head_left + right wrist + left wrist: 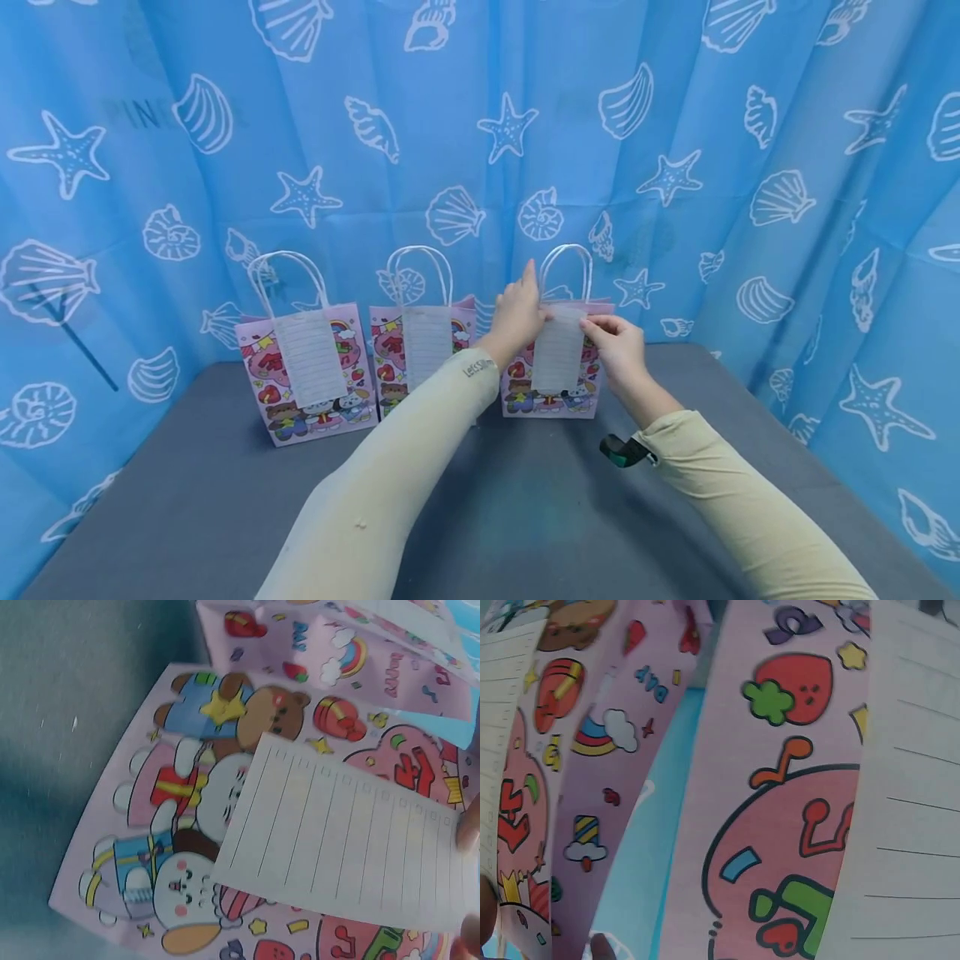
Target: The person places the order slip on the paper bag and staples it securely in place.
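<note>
A lined white paper sheet [558, 350] lies against the front of the right-hand pink cartoon gift bag [517, 400], its top near the bag's rim. My left hand [517, 315] holds the sheet's top left corner with the thumb on its face, one finger pointing up beside the white handle [587, 271]. At the top right corner, my right hand [615, 340] pinches the sheet between thumb and fingers. In the right wrist view, the sheet's lower end stands tilted off the bag's printed bears and dogs. Fingers behind the rim are hidden.
Two matching gift bags stand to the left, one at far left [258, 367] and one in the middle [386, 350], each with a lined sheet on its front. All stand on a grey cloth-covered table [225, 517]. A blue seashell curtain [480, 75] hangs behind.
</note>
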Demonstrator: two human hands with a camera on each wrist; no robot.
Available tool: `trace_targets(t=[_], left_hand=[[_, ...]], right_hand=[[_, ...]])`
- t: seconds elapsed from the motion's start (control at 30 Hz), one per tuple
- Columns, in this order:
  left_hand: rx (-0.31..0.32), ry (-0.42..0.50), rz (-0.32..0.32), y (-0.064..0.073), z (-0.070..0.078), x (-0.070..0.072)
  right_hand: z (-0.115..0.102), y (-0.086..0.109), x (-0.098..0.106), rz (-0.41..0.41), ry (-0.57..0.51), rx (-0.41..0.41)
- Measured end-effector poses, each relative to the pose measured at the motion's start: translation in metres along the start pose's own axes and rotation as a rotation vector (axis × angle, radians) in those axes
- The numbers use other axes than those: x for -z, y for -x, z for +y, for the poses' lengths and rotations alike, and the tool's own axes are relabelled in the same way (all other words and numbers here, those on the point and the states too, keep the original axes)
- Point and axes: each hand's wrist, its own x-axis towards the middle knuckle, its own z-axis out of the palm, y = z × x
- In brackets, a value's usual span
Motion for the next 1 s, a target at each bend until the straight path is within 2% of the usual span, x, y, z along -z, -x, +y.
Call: trace_targets(t=[0.1,0.17,0.23,0.27,0.37,0.43,0.67,1.0], left_hand=[[-0.005,0.073,-0.008,0.0,-0.003,-0.002],[-0.005,0.098,-0.013,0.0,-0.005,-0.003],[-0.006,0.111,-0.017,0.0,-0.007,-0.003],[-0.011,0.113,-0.019,0.0,-0.008,-0.003],[-0.035,0.107,-0.026,0.0,-0.01,-0.003],[-0.05,0.09,-0.037,0.0,-0.011,-0.003],[-0.046,-0.04,-0.054,0.004,-0.011,0.0],[-0.024,0.0,-0.047,0.004,-0.007,0.003]], right_hand=[[0.001,-0.005,0.0,0.064,0.149,0.16],[0.001,-0.012,0.002,0.075,0.298,0.275],[-0.001,-0.019,0.004,0.032,0.408,0.355],[-0.002,-0.023,0.005,-0.016,0.431,0.374],[-0.003,-0.03,0.007,-0.144,0.457,0.357],[-0.002,-0.032,0.008,-0.173,0.45,0.334],[-0.004,-0.03,0.008,-0.133,0.475,0.346],[-0.008,-0.034,0.008,-0.125,0.482,0.328]])
